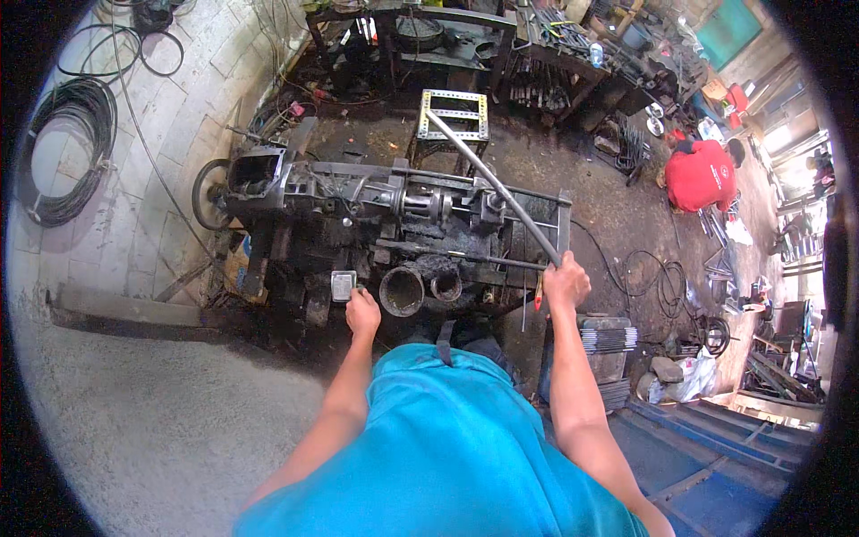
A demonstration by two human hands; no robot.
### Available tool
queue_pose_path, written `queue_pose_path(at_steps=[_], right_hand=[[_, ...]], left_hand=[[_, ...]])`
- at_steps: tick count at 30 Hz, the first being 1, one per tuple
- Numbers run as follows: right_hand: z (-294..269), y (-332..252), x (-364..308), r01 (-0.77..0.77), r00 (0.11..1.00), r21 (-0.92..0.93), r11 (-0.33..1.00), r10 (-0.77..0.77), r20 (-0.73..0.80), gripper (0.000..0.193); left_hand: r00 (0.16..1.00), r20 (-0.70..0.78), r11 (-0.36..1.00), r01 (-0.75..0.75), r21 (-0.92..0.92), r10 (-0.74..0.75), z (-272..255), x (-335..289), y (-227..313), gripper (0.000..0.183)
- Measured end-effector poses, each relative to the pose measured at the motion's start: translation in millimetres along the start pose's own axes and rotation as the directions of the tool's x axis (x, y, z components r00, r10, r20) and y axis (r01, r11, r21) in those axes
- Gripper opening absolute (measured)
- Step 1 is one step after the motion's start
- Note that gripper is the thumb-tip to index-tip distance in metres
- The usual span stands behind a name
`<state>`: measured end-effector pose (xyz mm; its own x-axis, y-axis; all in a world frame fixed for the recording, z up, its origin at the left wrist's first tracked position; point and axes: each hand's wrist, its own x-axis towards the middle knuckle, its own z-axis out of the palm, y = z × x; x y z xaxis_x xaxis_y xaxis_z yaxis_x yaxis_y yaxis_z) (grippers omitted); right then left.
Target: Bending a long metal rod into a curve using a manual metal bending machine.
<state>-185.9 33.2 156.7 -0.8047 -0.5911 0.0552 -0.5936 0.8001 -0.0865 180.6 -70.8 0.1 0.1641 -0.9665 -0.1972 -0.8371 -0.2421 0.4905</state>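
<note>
Fingers of the right hand [566, 285] wrap fully around a long grey metal rod [495, 182] slanting over blackened metal machinery [420, 206], while the curled left hand [362, 313] touches a small silver rectangular box [343, 285], grip unclear.

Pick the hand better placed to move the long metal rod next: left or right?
Right, most likely: the right hand grips the near end of the long metal rod, while the left hand is off to the other side, holding a small rectangular object.
</note>
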Motion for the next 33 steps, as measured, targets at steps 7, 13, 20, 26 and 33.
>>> queue_pose_path(at_steps=[7, 13, 20, 26, 33], right_hand=[[4.9, 0.9, 1.7, 0.028, 0.999, -0.005, 1.0, -0.028, -0.039, 0.022], [2.7, -2.3, -1.9, 0.048, 0.998, 0.003, 0.999, -0.048, -0.039, 0.022], [4.1, -2.1, -2.5, 0.005, 1.0, -0.001, 1.0, -0.005, -0.021, 0.023], [3.6, -0.6, 0.8, 0.012, 0.999, -0.011, 1.0, -0.012, -0.034, 0.022], [2.2, -6.0, -0.9, 0.049, 0.997, 0.0, 0.999, -0.049, -0.061, 0.02]], left_hand=[[1.0, -0.006, 1.0, -0.003, -0.011, 0.003, 2.2, -1.0, -3.9, 0.027], [1.0, -0.01, 0.999, 0.005, -0.034, -0.005, -0.4, -3.5, -0.7, 0.026], [1.0, -0.01, 1.0, 0.007, -0.015, -0.008, 3.5, 0.1, -2.4, 0.027], [0.999, -0.03, 1.0, -0.022, 0.006, 0.022, 3.7, 0.7, -1.4, 0.027], [0.999, -0.033, 1.0, 0.011, 0.007, -0.011, 7.0, 1.4, -2.9, 0.028]])
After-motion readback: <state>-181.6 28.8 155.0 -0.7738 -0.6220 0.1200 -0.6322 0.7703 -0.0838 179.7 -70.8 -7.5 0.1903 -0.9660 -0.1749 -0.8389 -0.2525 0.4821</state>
